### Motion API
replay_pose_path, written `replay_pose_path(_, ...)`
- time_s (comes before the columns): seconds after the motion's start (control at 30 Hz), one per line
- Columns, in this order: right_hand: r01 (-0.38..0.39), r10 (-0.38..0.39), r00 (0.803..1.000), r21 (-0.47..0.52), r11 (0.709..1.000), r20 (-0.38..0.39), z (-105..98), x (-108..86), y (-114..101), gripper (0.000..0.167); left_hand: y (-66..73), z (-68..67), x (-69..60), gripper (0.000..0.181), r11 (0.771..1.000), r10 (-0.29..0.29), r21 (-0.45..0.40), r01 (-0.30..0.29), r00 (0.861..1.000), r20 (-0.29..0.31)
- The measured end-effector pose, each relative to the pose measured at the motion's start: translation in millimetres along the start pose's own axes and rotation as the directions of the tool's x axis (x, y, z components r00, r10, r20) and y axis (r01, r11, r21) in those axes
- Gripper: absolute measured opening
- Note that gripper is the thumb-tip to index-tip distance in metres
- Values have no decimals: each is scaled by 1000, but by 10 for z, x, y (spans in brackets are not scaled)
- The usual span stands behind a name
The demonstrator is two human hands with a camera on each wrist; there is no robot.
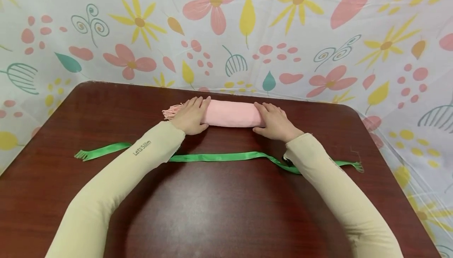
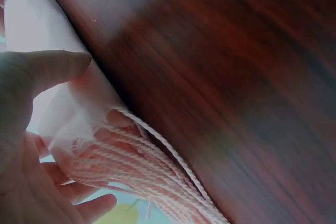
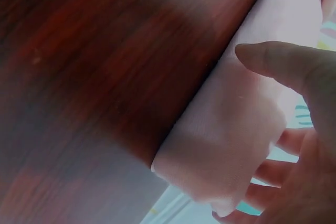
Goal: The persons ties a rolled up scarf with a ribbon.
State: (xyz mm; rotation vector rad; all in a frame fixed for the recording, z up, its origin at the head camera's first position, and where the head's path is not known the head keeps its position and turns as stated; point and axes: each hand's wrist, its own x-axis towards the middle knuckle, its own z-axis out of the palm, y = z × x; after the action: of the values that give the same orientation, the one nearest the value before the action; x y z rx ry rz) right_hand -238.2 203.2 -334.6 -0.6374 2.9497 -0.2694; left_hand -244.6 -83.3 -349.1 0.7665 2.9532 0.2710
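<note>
A pink scarf (image 1: 231, 113), rolled into a thick cylinder, lies crosswise near the table's far edge. Its twisted fringe (image 2: 142, 166) spills out of the left end. My left hand (image 1: 192, 116) grips the roll beside the fringe, with the thumb on the near side and the fingers over the far side. Around the right end, my right hand (image 1: 275, 121) holds the roll in the same way. In the right wrist view the scarf's plain end (image 3: 210, 182) shows past the thumb. Part of the roll is hidden under both palms.
A green ribbon (image 1: 219, 157) with frayed ends stretches across the brown table (image 1: 212, 211), passing beneath both forearms. Behind the table hangs a white floral cloth (image 1: 219, 53), close to the far edge.
</note>
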Motion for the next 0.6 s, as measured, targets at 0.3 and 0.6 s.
replay_pose_path(0.3,-1,2,998,-22,1000,58,-18,116,21,83,-40,27,161,74,1000,14,-4,-14,1000,18)
replay_pose_path(0.6,22,-20,994,-20,1000,106,4,237,118,80,-33,43,282,63,1000,-11,-17,12,997,81)
